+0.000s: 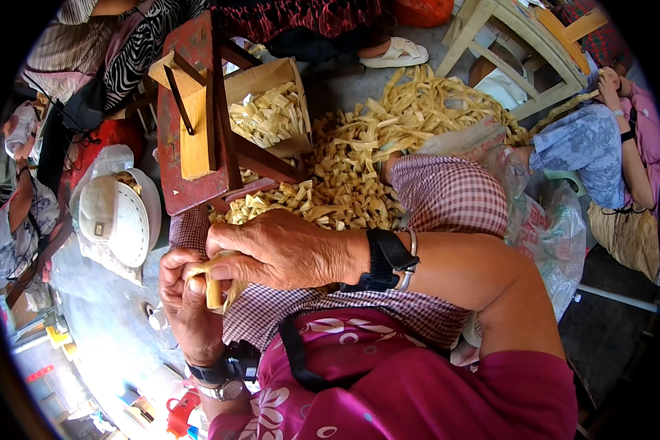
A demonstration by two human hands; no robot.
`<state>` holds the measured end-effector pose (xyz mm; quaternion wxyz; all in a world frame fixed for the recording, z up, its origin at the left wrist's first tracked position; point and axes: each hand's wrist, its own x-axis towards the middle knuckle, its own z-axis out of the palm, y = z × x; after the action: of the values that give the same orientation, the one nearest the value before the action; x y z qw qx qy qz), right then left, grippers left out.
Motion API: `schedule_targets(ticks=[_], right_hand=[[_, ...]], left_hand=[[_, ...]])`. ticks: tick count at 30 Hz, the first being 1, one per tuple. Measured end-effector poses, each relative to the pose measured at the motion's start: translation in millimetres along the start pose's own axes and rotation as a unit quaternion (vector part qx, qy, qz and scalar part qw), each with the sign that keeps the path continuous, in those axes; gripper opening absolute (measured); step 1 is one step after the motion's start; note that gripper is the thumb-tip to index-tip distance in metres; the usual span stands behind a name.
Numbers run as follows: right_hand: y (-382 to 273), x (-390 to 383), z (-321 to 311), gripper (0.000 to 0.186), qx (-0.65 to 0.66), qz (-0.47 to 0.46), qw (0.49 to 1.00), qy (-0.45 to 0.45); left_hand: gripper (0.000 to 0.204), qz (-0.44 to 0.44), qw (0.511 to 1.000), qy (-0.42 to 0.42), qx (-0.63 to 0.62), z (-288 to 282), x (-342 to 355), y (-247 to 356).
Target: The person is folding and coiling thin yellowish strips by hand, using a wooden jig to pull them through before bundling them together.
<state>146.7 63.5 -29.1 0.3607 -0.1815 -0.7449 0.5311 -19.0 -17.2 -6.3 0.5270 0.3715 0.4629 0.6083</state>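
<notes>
My left hand (192, 301) is closed on a short piece of pale yellow, flat strip (216, 292), folded over, in front of my lap. My right hand (279, 253) pinches the same strip from above, its fingers touching those of my left hand. Just beyond my hands lies a heap of short, cut and folded yellow pieces (323, 205), running into a pile of long loose strips (455, 103) farther back. A red wooden bench (180, 180) stands ahead at the left with a yellow wooden block (196, 150) and a thin dark bar on it.
An open cardboard box (242, 88) of pieces sits behind the bench, a white hat (117, 220) at the left. A pale wooden chair (528, 103) stands upper right. Plastic bags (554, 242) lie at the right. Other people (579, 154) sit around at left, back and right.
</notes>
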Motion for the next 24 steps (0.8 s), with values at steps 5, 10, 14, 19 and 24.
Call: schedule_targets(ticks=[5,10,14,19,24], right_hand=[[14,0,-1,0.033,-0.017,-0.003,1.000,-0.025],[13,-2,1,0.037,0.115,0.019,0.993,0.011],[20,-1,4,0.036,0.139,0.011,0.990,0.034],[26,-4,4,0.033,0.095,0.011,0.994,0.054],[18,-6,-3,0.027,0.060,0.051,0.996,0.045]], left_hand=[[0.043,-0.036,0.996,-0.069,0.042,-5,-2,-1],[0.062,0.043,0.939,-0.085,0.329,7,3,1],[0.081,0.032,0.949,-0.107,0.294,19,8,-4],[0.081,-0.001,0.963,-0.112,0.245,25,13,-10],[0.062,-0.022,0.976,-0.052,0.210,24,14,-18]])
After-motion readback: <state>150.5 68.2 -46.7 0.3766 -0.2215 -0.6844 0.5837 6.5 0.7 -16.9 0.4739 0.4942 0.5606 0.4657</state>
